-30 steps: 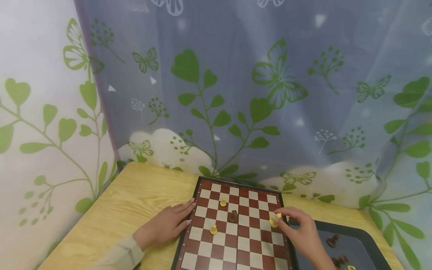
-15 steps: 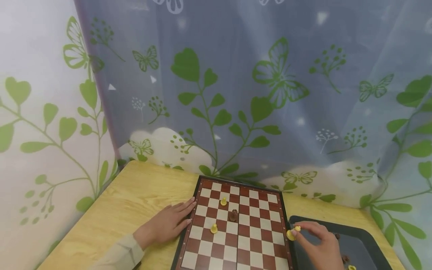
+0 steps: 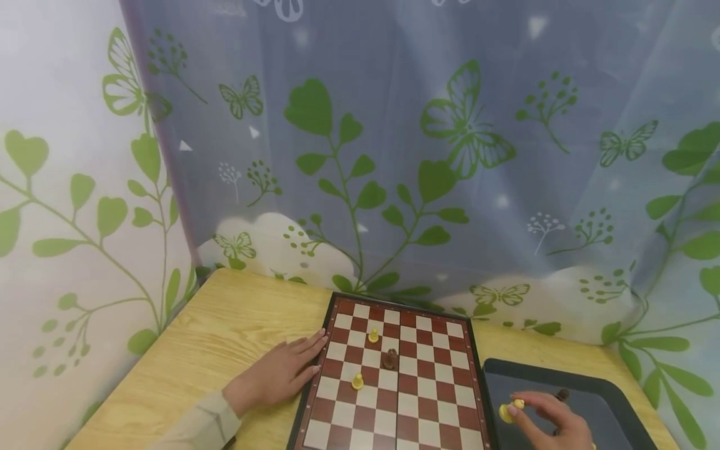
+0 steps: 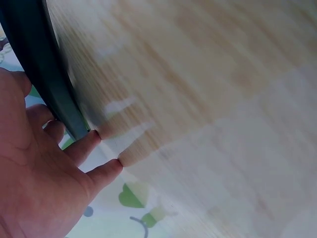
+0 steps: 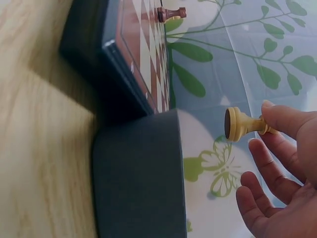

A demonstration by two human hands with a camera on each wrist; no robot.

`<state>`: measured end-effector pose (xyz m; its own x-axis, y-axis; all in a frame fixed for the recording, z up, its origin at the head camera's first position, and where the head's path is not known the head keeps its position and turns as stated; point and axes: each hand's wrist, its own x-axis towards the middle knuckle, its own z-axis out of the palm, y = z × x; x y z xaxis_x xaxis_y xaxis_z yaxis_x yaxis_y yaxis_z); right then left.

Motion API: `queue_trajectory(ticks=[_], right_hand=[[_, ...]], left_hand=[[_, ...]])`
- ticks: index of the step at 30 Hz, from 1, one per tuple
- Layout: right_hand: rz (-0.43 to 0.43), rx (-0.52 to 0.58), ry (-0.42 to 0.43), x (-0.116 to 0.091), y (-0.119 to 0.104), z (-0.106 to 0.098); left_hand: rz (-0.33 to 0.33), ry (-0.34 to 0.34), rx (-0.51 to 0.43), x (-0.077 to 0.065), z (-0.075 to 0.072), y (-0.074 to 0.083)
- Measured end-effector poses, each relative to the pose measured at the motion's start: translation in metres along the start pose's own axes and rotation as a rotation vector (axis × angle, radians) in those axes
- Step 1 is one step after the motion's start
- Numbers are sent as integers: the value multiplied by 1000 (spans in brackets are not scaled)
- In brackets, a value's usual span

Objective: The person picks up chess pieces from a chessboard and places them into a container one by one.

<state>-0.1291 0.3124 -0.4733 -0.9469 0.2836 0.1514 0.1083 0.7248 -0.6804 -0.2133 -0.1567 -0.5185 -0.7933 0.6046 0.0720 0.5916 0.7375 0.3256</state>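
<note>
My right hand pinches a cream-yellow chess piece between thumb and index finger, over the dark tray to the right of the chessboard. The piece lies tilted, its dark-bottomed base facing left; the fingers cover part of its top. My left hand rests with its fingers extended against the left edge of the chessboard. In the left wrist view, its fingers touch the tabletop and the board's dark side. Two yellow pawns and a dark brown chess piece stand on the board.
In the tray lies a dark chess piece, with others partly hidden behind my right hand. The wooden table runs up to a patterned curtain at the back and another on the left.
My right hand has carried the yellow chess piece from the board's right side rightward and toward me, over the tray. The left hand stays at the board's edge.
</note>
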Motion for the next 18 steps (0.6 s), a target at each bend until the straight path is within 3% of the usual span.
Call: queue_trajectory(ticks=[4, 9, 14, 18], right_hand=[[73, -19, 15, -2, 3, -1], [95, -25, 46, -3, 5, -3], [66, -1, 70, -5, 5, -2], [-13, 36, 173, -9, 8, 2]], left_hand=[[-3, 8, 6, 0, 1, -1], [-8, 10, -2, 1, 1, -1], [-15, 0, -6, 0, 2, -2], [-5, 9, -8, 1, 2, -2]])
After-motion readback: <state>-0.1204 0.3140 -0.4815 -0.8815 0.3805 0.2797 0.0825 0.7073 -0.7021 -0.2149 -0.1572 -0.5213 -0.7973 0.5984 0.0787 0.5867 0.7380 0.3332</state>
